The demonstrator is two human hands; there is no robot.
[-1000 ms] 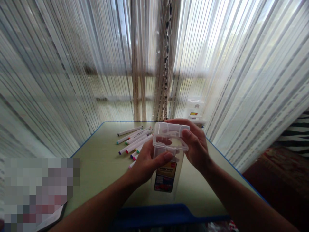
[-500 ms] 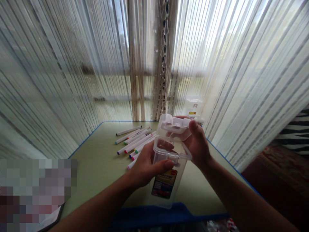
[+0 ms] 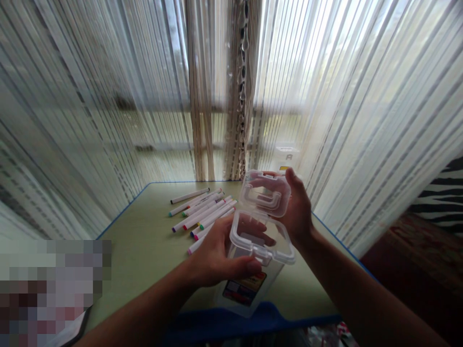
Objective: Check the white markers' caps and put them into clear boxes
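A clear plastic marker box [image 3: 253, 277] with a printed label is tilted toward me above the near edge of the green table [image 3: 152, 241]. My left hand [image 3: 217, 255] wraps round the box just below its open rim. My right hand [image 3: 296, 207] grips the hinged clear lid [image 3: 265, 193], which is swung up and back. The box's mouth faces me and looks empty. Several white markers [image 3: 202, 212] with coloured caps lie in a loose row on the table just beyond my left hand.
Sheer striped curtains hang close around the table on the left, back and right. A blue edge [image 3: 231, 320] runs along the table's near side. A small white object [image 3: 287, 156] sits at the back right by the window. A zebra-patterned surface [image 3: 441, 193] shows at far right.
The lid was shut a second ago; my right hand has swung it up and back, so the box is now open. The box has tipped toward me.
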